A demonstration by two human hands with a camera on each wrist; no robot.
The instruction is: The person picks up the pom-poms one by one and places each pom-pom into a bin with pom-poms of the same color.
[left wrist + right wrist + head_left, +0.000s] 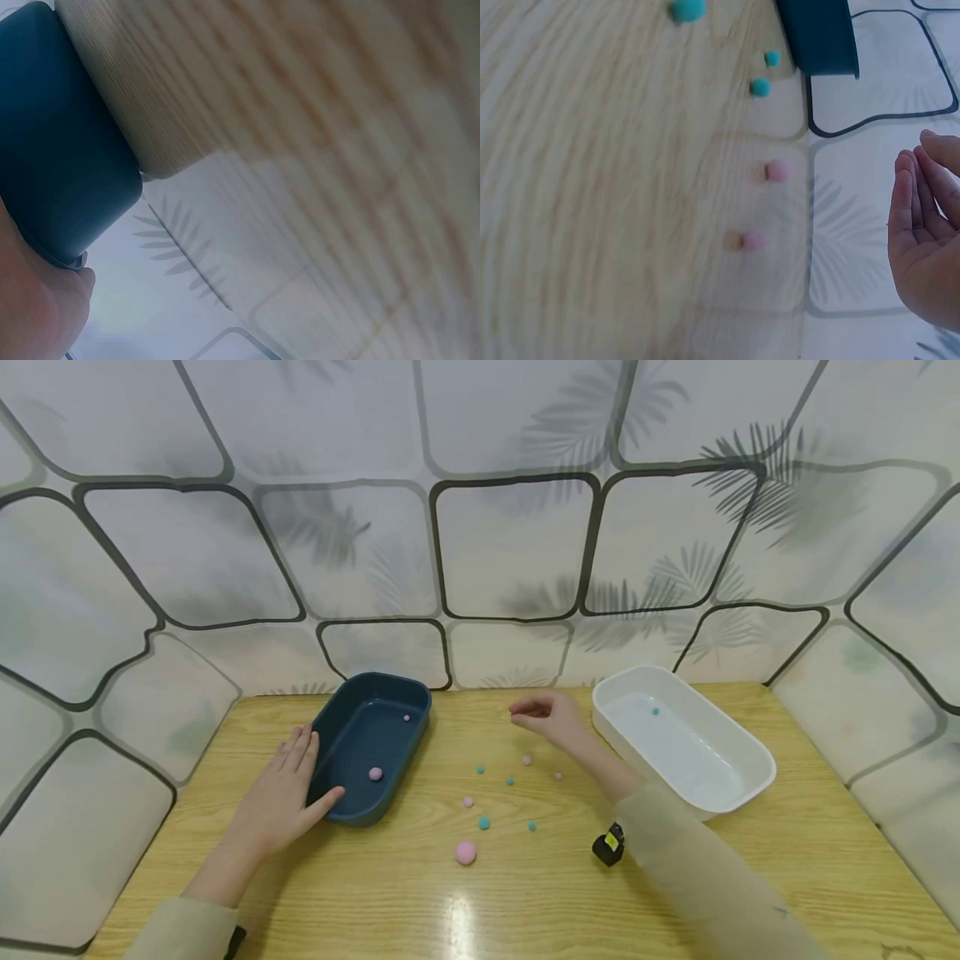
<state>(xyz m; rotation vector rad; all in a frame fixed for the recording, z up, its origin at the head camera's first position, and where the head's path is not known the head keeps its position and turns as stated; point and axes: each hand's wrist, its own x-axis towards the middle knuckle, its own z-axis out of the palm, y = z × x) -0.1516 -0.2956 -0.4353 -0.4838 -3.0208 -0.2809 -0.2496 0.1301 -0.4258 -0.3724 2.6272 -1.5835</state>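
Left hand: lower left of the head view; flat on the table, fingers straight along the outer wall of the blue tray, thumb against its near corner; holding nothing.
Right hand: centre of the head view, raised above the table, left of the white tray; fingers loosely curled, tips close together; nothing visible between them, though a very small ball there cannot be ruled out.
Blue tray: left of centre; two pink balls inside, a larger one near the front, a tiny one near the back.
White tray: right of centre; one small teal ball inside, near the back.
Loose pink balls: on the table between the trays; large one nearest the bottom edge, small ones at and.
Loose teal balls: same patch of table; at and.
Table: light wood, patterned wall panels behind.
Progress, judged: sorting by colour barely begun; pink into blue, teal into white; three balls placed, eight left on the table.
Black clip: by the right sleeve, lower centre; purpose unclear.
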